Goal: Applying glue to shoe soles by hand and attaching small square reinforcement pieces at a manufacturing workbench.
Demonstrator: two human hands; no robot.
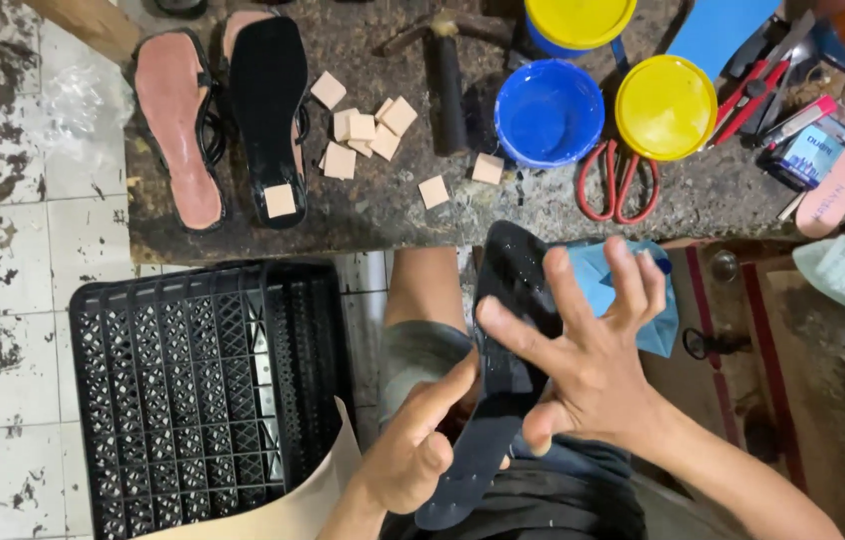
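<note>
Sole (506,340) lengthwise away (toe up)

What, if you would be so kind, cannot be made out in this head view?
- Black sole: its middle is hidden by the right hand, its lower end by the left hand.
- Upper yellow lid: cut off by the top edge.
- Red cutter: blade too small to tell.

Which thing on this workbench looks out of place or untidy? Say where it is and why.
The small tan squares lie scattered unevenly across the bench, some piled together, others alone near the blue tub. One sits on the black sole. The floor tiles are heavily stained with dark splatter.
</note>
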